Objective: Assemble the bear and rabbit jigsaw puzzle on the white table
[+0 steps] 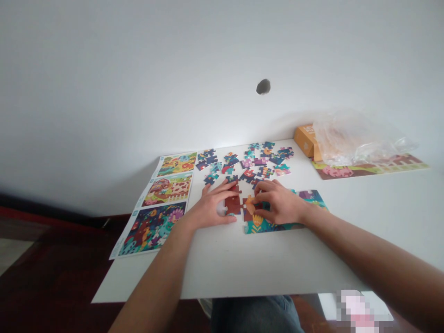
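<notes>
Brightly coloured puzzle [255, 226], partly joined

Facing you: plain whitish wall [138, 69], dark roundish hole [263, 86] right of centre. Before you: white table [211, 268], far edge along wall. To your lower left: dark reddish floor [62, 286]. Light soft, greyer shading low on wall, left.

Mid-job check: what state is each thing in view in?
Left hand: fingers spread, about the brown puzzle part.
Right hand: fingers bent, over the joined section; grip unclear.
Brown puzzle part: flat.
Joined section: incomplete, partly hidden.
Loose pieces: scattered.
Picture sheet: flat, face up.
Orange box: partly covered by plastic bag.
Plastic bag: crumpled.
Farm picture: flat, partly covered by the bag.
</notes>
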A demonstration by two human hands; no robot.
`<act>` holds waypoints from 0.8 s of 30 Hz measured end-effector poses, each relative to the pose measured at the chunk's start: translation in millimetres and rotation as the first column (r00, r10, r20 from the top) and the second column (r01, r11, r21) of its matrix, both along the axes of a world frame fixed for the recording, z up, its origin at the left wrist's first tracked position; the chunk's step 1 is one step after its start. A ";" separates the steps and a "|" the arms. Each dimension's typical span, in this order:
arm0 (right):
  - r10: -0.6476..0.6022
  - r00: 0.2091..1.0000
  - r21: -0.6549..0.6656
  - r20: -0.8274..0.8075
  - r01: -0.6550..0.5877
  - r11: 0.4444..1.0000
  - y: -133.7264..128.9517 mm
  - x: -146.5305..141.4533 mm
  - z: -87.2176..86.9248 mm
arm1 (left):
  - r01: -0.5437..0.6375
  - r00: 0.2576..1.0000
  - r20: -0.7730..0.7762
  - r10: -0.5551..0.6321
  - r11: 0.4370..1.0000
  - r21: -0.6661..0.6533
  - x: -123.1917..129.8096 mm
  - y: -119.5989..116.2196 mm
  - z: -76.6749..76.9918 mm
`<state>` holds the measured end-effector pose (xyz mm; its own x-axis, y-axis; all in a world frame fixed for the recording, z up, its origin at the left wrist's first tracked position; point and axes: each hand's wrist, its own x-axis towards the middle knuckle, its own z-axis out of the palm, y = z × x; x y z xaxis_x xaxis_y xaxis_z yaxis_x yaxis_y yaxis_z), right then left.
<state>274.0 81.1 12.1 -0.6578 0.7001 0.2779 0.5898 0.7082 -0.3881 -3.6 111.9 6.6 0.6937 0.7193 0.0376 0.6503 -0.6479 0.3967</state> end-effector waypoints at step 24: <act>-0.010 1.000 0.005 0.002 0.010 1.000 -0.1 -0.5 -2.3 | -0.024 0.999 0.028 0.024 1.000 0.017 6.8 -3.6 -4.5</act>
<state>273.5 81.0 9.8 -0.6516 0.7050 0.2800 0.5974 0.7044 -0.3834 3.2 108.3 2.1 0.6749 0.7347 0.0695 0.6544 -0.6393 0.4038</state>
